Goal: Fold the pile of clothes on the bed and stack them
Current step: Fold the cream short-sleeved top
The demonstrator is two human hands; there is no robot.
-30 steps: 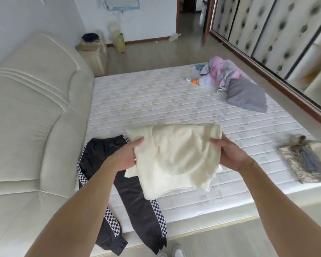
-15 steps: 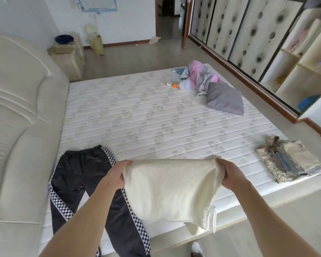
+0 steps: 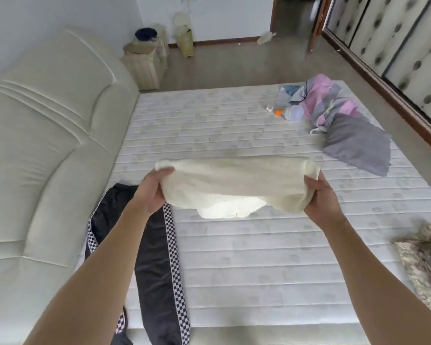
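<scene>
A cream white garment (image 3: pixel 234 185) is stretched between my two hands above the bare mattress (image 3: pixel 259 257). My left hand (image 3: pixel 152 192) grips its left end and my right hand (image 3: pixel 321 197) grips its right end. The cloth is folded over, and a lower layer sags beneath the middle. Black trousers (image 3: pixel 154 265) with checkered side stripes lie flat at the bed's near left, partly under my left forearm. A stack of folded clothes (image 3: pixel 426 265) sits at the near right edge, cut off by the frame.
A heap of pink and grey clothes (image 3: pixel 334 113) with a grey pillow (image 3: pixel 356 145) lies at the far right of the bed, beside a baby bottle (image 3: pixel 290 112). The padded cream headboard (image 3: pixel 47 145) runs along the left. Wardrobe doors (image 3: pixel 396 41) line the right.
I have lifted the cream garment and carried it forward over the mattress, holding it flatter and wider. The view swung back left, so the folded stack sits at the frame's right edge.
</scene>
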